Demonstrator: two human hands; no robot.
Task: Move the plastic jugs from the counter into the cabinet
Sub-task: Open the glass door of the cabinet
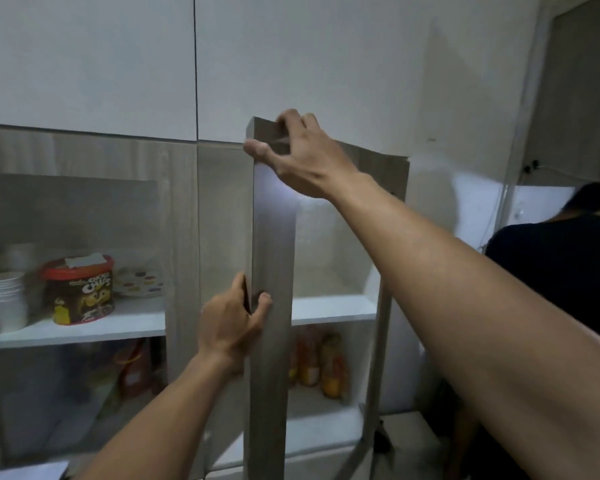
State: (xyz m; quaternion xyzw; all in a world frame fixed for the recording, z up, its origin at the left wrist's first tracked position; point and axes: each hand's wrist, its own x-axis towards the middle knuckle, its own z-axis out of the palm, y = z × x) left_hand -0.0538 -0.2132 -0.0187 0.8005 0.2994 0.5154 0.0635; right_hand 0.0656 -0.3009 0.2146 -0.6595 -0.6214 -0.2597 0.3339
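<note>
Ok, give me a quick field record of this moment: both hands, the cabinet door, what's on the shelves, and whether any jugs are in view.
left hand: grips the open door's edge, low down
right hand: grips the door's top corner
cabinet door: swung open, edge-on to the camera
upper shelf behind door: bare where visible
lower shelf: orange packets, blurred
left compartment: cereal tub, stacked paper cups, a plate behind
plastic jugs: none in view
bystander: person in dark shirt at right
</note>
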